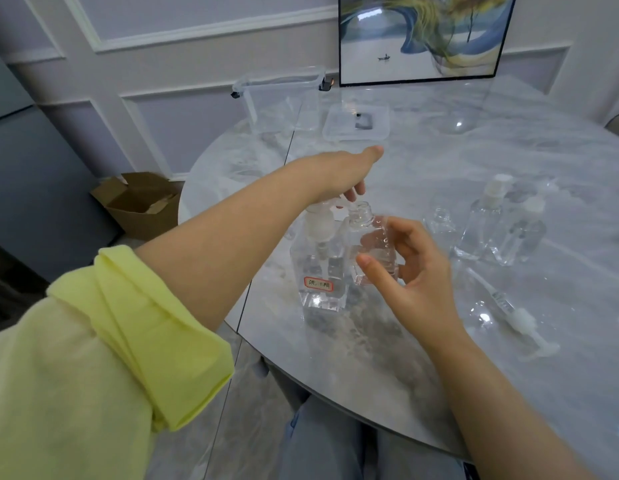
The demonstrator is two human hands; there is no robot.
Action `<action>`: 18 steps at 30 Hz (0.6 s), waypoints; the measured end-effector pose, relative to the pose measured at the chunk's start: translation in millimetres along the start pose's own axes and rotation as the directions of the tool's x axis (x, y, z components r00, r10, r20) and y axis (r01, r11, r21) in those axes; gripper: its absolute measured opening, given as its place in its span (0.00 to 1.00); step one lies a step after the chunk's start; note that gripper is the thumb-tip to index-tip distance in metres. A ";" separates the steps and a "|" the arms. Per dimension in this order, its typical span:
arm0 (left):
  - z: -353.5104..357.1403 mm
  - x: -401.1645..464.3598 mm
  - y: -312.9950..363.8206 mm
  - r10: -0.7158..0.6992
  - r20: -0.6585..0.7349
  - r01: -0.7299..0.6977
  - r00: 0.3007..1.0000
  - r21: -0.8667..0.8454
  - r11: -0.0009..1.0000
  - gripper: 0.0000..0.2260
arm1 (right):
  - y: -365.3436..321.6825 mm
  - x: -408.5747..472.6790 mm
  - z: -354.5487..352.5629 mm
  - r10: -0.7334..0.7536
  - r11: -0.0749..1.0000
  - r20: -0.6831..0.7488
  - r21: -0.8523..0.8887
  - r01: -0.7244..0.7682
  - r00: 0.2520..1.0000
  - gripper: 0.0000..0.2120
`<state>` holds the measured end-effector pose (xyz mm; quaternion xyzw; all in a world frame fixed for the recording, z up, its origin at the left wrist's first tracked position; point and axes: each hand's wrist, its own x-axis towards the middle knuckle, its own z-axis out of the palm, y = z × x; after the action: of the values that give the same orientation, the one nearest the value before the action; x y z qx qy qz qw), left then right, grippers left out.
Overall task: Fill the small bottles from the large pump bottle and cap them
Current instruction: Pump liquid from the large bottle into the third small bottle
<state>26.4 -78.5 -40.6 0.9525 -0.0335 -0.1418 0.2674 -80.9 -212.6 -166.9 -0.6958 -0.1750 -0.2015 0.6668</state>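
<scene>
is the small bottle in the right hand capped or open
Open. The small bottle held in the right hand shows a bare threaded neck with no cap, tilted toward the large pump bottle's nozzle.

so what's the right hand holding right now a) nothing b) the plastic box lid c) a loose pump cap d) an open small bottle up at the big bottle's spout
d: the right hand grips a small uncapped bottle tilted with its mouth at the spout of the large pump bottle, while the left hand sits on the pump head.
</scene>
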 end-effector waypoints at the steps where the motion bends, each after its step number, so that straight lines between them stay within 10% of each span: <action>1: 0.1 0.0 -1.4 -0.010 0.000 0.010 1.000 -0.011 1.000 0.33 | -0.3 0.2 0.5 -0.002 1.000 -0.001 -0.004 0.002 1.000 0.20; 18: -0.1 -4.5 1.7 -0.020 -0.050 0.018 0.999 -0.041 0.999 0.32 | -0.4 -0.4 0.2 -0.026 1.000 -0.007 -0.016 0.026 1.000 0.20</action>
<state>22.1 -79.2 -38.6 0.9505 -0.0146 -0.1208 0.2859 -81.5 -212.4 -166.8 -0.6981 -0.1799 -0.2140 0.6591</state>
